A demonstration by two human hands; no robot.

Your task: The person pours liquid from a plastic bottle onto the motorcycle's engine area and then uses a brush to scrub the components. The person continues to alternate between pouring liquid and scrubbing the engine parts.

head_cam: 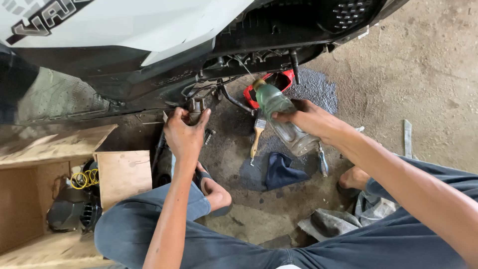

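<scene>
- left hand (184, 133) is wrapped around a small metal part (195, 107) under the scooter (149, 45), fingers closed on it
- right hand (311, 119) grips a clear greenish bottle (281, 112), tilted with its neck aimed at the scooter's underside
- brush (258, 132) lies on the floor just below the bottle's neck
- dark blue rag (281, 172) sits on the floor under the bottle
- red tray (284, 80) is behind the bottle, under the scooter
- wooden box (55, 169) is well left of the bottle

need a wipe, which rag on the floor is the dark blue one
The dark blue rag lying beside the paintbrush; the grey rag lies nearer the knees.
</scene>
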